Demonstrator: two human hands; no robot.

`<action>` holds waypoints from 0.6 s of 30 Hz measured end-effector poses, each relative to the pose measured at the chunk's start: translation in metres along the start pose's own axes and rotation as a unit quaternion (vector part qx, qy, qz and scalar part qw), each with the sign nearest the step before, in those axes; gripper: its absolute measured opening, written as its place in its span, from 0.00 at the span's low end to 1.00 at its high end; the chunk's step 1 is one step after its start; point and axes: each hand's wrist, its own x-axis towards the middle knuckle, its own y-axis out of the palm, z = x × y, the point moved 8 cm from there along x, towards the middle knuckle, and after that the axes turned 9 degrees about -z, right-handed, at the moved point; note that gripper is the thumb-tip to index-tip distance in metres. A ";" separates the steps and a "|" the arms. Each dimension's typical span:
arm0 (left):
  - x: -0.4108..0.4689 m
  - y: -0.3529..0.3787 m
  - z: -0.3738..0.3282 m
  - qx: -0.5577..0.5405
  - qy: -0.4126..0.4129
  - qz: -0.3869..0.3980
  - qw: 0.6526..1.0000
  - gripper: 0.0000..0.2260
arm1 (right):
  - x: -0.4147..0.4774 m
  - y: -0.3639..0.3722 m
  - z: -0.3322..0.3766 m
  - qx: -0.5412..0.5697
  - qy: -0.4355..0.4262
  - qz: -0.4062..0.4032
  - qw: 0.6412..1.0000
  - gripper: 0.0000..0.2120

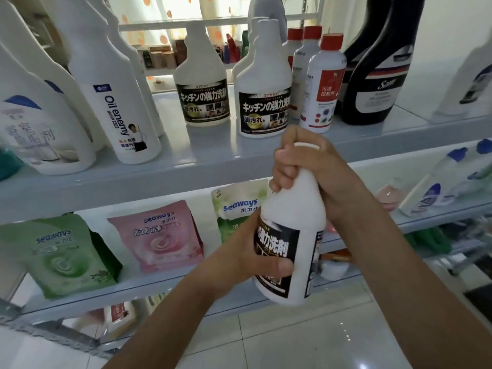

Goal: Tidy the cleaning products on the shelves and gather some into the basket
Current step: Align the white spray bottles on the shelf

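White black-labelled bottle [292,206], tilted before shelf [159,178]: left hand [251,253] gripping body, right hand [302,162] curled round neck.

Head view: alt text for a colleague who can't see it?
Two hands hold a white bottle with a black label: the right hand grips its neck, the left hand its body. Matching bottles stand on the shelf behind.
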 end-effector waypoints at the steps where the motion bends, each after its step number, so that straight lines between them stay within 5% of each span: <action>1: -0.001 0.001 0.002 0.001 -0.009 -0.001 1.000 0.45 | -0.001 -0.010 -0.002 -0.025 0.006 -0.062 0.998 0.12; 5: 0.000 -0.009 -0.003 0.158 0.019 -0.124 0.979 0.33 | -0.015 -0.051 0.000 -0.109 -0.053 -0.314 0.942 0.13; 8: -0.005 -0.016 -0.009 0.224 0.075 -0.218 0.947 0.29 | -0.022 -0.052 -0.001 -0.113 -0.091 -0.360 0.922 0.12; 12: -0.004 -0.017 0.001 0.165 0.028 -0.168 0.971 0.23 | -0.013 -0.047 -0.013 -0.094 -0.014 -0.273 0.957 0.12; 15: -0.006 -0.007 0.019 -0.020 -0.051 -0.080 0.995 0.21 | -0.005 -0.040 -0.032 0.022 0.064 -0.160 0.985 0.13; 18: -0.013 0.017 0.026 -0.244 -0.124 0.025 0.962 0.22 | -0.010 -0.033 -0.050 0.136 0.095 -0.137 0.977 0.15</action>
